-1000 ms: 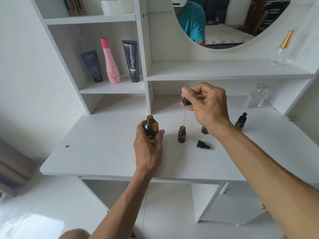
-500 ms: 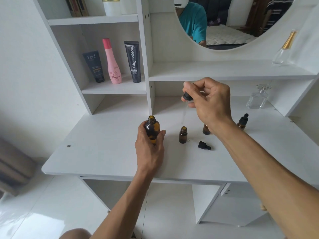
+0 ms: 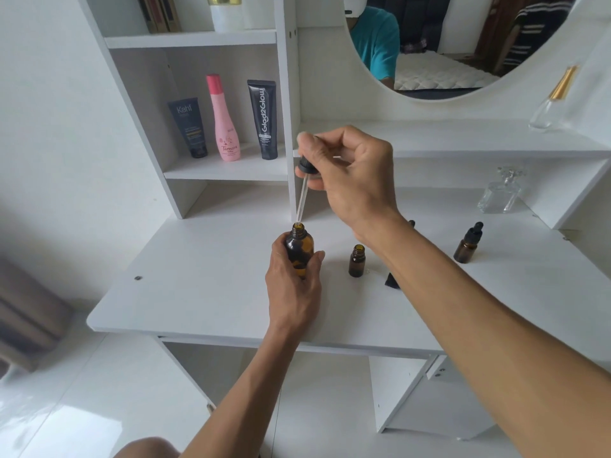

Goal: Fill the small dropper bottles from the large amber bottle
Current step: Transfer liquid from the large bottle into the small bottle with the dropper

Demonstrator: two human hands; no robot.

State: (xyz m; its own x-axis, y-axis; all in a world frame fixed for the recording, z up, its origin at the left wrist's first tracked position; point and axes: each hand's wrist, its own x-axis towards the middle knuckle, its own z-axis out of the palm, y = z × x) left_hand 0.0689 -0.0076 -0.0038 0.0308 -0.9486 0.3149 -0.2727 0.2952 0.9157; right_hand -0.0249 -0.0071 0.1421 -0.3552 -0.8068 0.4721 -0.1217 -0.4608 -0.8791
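Refill step. Left hand (image 3: 292, 285) gripped the large amber bottle (image 3: 299, 247) upright on the counter (image 3: 198, 292). Right hand (image 3: 350, 180) pinched the dropper (image 3: 302, 190), glass tip at the bottle's mouth. Open small bottle (image 3: 357, 261) stood just beside. Next, likely: lower tip, squeeze and release bulb, carry across steadily.

You stand before a white vanity desk (image 3: 198, 292) with shelves (image 3: 224, 170) and round mirror (image 3: 446, 44); white wall (image 3: 59, 127), glossy white floor (image 3: 66, 408).
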